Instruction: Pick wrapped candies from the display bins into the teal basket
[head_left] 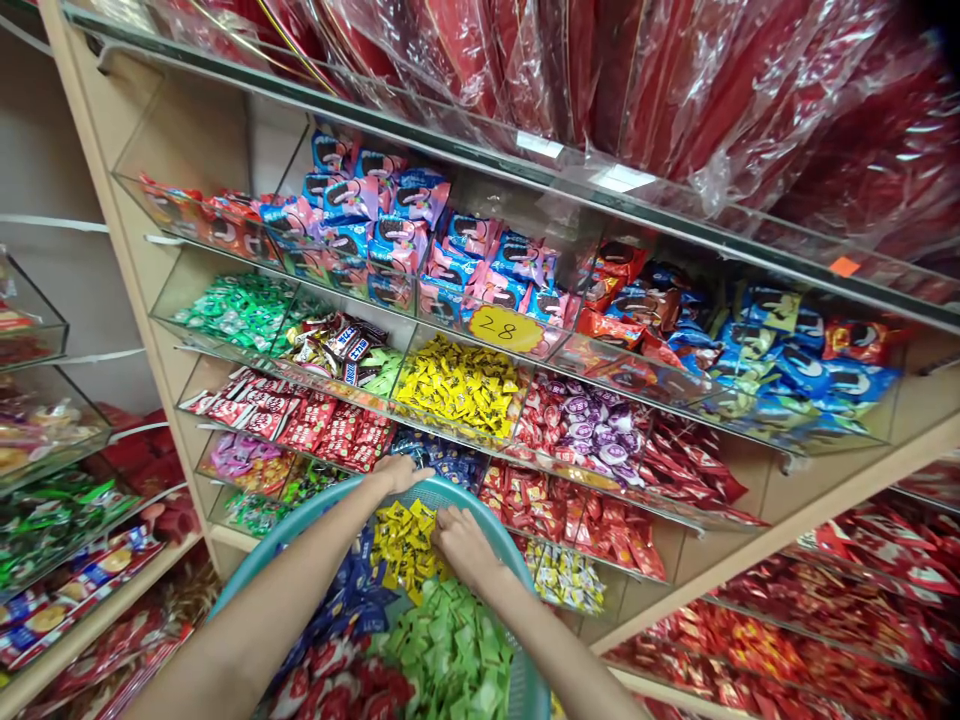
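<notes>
Teal basket: near side cut off | hands: fingertips mostly hidden

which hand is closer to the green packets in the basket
Right: the right hand is just beyond the green packets, beside the yellow packets; the left hand is farther off, at the basket's far rim.

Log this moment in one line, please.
left hand: at rim of round teal plastic basket; right hand: at yellow wrapped candies inside; nearby: light-green packets
</notes>
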